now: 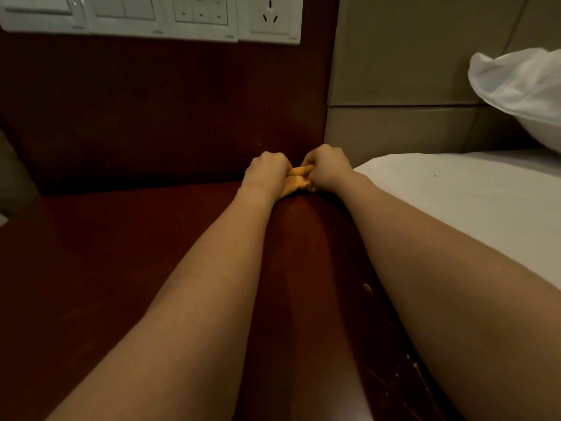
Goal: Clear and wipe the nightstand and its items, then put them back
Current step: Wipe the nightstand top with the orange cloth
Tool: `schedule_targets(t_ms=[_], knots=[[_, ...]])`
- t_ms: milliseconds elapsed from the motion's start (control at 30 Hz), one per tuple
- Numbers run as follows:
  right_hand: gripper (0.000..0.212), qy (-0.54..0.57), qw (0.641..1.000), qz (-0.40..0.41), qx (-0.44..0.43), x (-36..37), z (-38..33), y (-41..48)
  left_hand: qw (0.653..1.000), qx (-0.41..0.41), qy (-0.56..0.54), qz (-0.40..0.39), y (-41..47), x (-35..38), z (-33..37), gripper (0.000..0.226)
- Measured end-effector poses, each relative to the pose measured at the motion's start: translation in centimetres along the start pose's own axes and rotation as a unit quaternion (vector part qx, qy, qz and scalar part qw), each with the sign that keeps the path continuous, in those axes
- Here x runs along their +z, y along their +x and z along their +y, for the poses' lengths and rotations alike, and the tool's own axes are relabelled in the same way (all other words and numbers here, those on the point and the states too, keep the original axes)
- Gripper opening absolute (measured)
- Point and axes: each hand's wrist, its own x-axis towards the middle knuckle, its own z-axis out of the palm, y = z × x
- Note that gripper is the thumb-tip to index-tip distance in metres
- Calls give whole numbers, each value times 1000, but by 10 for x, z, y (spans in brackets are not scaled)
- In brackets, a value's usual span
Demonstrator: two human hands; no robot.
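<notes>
A dark red-brown nightstand top (121, 268) fills the lower left of the head view. At its far right corner, against the back panel, lies a bunched yellow cloth (297, 180). My left hand (265, 171) and my right hand (328, 165) are both closed on the cloth, side by side, knuckles up. Most of the cloth is hidden under the two fists. No other items show on the nightstand top.
A dark wooden back panel (151, 117) rises behind the nightstand, with white switch plates and a socket (270, 16) along its top. A white-sheeted bed (455, 192) adjoins on the right, with a pillow (522, 86) and a beige padded headboard (409, 71). Scratches mark the nightstand's right edge (409, 369).
</notes>
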Motion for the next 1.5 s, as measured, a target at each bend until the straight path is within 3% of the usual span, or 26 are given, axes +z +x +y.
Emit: schedule_targets(t_ms=[333,667,1200,1500], knots=[[30,-3,1000,-15,22,-11,-6,-48,999,13,17,-33,-44,-13,15,40],[34,-19,998,-28,46,-28,-18,-135,996,23,88,-27,-121,-24,47,31],[28,-22,997,-56,48,-59,-32,-290,996,27,48,-70,-269,-65,98,34],[16,12,997,-75,34,-60,-41,-334,991,-6,-1,-135,-319,-94,108,33]])
